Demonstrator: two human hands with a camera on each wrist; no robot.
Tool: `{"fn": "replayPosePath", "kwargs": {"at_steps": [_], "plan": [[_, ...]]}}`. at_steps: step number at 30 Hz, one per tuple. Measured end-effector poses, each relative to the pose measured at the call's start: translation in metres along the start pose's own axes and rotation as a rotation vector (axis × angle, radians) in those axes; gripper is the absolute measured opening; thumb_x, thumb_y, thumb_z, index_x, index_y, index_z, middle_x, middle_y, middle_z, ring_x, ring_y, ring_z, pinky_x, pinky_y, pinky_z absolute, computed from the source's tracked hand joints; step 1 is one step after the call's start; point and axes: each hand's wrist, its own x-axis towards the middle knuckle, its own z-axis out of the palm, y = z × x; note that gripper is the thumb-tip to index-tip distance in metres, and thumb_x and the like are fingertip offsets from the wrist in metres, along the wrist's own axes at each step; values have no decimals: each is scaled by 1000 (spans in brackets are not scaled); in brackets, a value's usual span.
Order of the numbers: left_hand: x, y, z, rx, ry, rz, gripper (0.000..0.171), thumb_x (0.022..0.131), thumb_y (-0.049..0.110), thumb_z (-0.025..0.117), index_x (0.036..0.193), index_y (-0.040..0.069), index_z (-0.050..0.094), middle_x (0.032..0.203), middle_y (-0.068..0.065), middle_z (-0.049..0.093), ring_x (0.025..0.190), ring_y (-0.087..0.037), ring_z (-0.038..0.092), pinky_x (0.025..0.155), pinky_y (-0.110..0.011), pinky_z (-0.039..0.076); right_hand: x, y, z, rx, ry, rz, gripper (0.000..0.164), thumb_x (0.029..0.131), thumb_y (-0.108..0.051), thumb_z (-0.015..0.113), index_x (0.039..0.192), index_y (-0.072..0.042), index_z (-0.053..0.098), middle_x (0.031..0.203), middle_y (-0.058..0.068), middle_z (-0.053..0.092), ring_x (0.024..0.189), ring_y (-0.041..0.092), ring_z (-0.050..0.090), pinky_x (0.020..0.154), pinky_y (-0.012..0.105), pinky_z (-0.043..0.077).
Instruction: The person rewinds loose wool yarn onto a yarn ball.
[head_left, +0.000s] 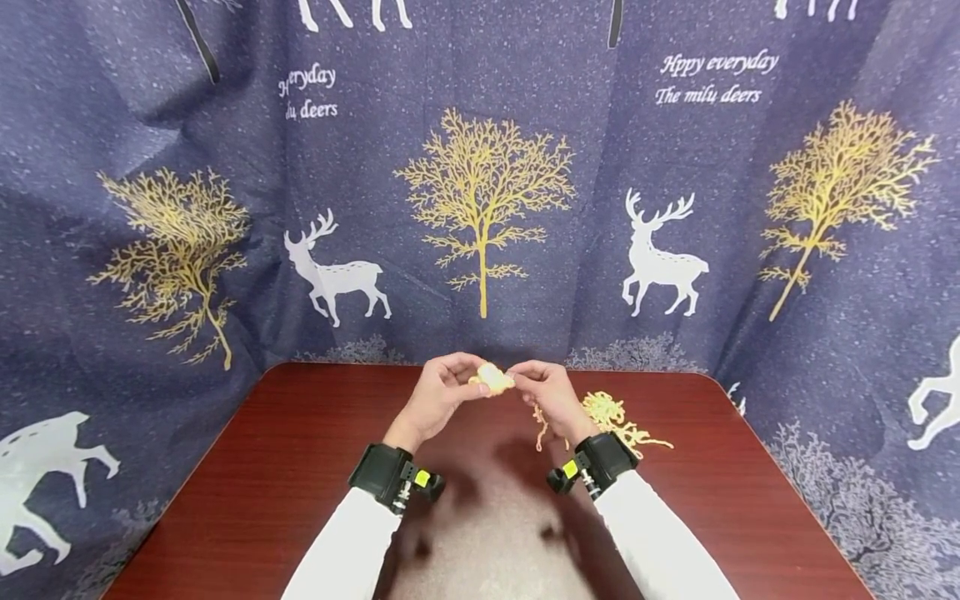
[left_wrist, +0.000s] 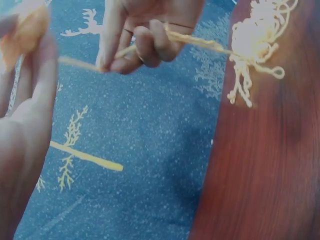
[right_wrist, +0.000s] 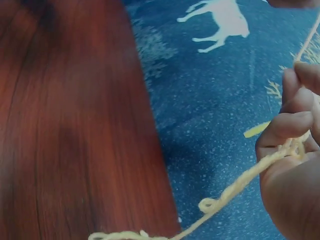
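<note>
My left hand [head_left: 433, 400] holds a small bundle of pale yellow yarn [head_left: 492, 378] between thumb and fingers, above the far part of the table. To its right, my right hand [head_left: 557, 398] pinches a yarn strand [left_wrist: 80, 63] that runs from the bundle. In the right wrist view the fingers are curled, and a twisted length of yarn [right_wrist: 245, 180] trails out from under them. That length leads down to a tangled yarn pile [left_wrist: 252, 37] on the table. In the left wrist view the bundle is blurred and partly cut off.
A reddish-brown table [head_left: 300, 475] spans the space below my hands. Behind it hangs a dark blue cloth [head_left: 480, 75] printed with white deer and yellow trees. The loose pile lies beyond my right wrist, partly hidden by it. Each wrist wears a black camera strap [head_left: 381, 477].
</note>
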Motion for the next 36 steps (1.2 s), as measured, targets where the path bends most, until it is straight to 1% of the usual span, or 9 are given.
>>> {"fn": "replayPosePath", "kwargs": {"at_steps": [5,10,14,18,23,26,28,32,36], "plan": [[4,-1,3,-92,285,58,36,80,-23,62,99,7,69,99,-6,72,90,-15,69,80,-27,61,-8,2,5,-244,-88,-48,12,88,-8,77,97,0,75,84,4,74,59,10,53,52,24,48],[9,-6,2,-63,515,87,28,80,-20,67,101,-2,67,94,-6,70,86,-14,69,80,-26,61,-14,3,7,-375,-195,-122,7,88,-10,78,93,-5,76,81,7,74,61,13,59,56,37,57],[10,-13,-4,144,687,119,29,78,-14,76,105,-12,67,93,-10,69,83,-13,67,76,-21,59,-19,1,6,-420,-255,-144,6,88,-9,77,90,-4,76,80,18,72,59,12,59,54,29,55],[7,-19,-9,487,778,122,31,76,-5,83,103,-9,69,96,-16,70,83,-18,68,74,-21,58,-23,-2,2,-442,-285,-139,4,88,-9,78,90,-5,76,80,22,71,58,18,59,52,23,50],[1,-25,-12,843,721,141,28,74,-2,83,98,-2,71,94,-15,69,81,-26,71,73,-33,62,-23,-9,-4,-429,-288,-128,6,88,-8,77,92,-3,76,78,14,71,58,15,59,51,26,51],[-2,-26,-13,995,647,134,27,72,0,82,96,1,72,90,-12,67,80,-26,68,74,-37,59,-20,-11,-8,-373,-275,-121,8,88,-6,77,94,-1,75,80,10,72,60,12,60,53,27,52],[-4,-27,-14,1077,585,94,27,70,3,81,95,4,72,87,-9,65,78,-25,65,72,-38,55,-17,-13,-11,-309,-267,-123,10,89,-4,76,96,2,74,81,9,73,60,11,60,53,24,52],[-6,-28,-16,1149,431,1,26,69,6,83,93,7,73,84,-5,65,78,-22,62,70,-37,52,-13,-17,-14,-145,-241,-125,10,89,1,73,97,7,72,81,7,71,58,10,55,52,18,48],[-9,-29,-16,1127,268,-67,25,69,5,86,89,8,72,82,-1,67,73,-15,61,67,-30,52,-10,-20,-15,38,-206,-101,9,90,4,69,91,-3,74,82,3,72,60,7,55,53,16,48]]}}
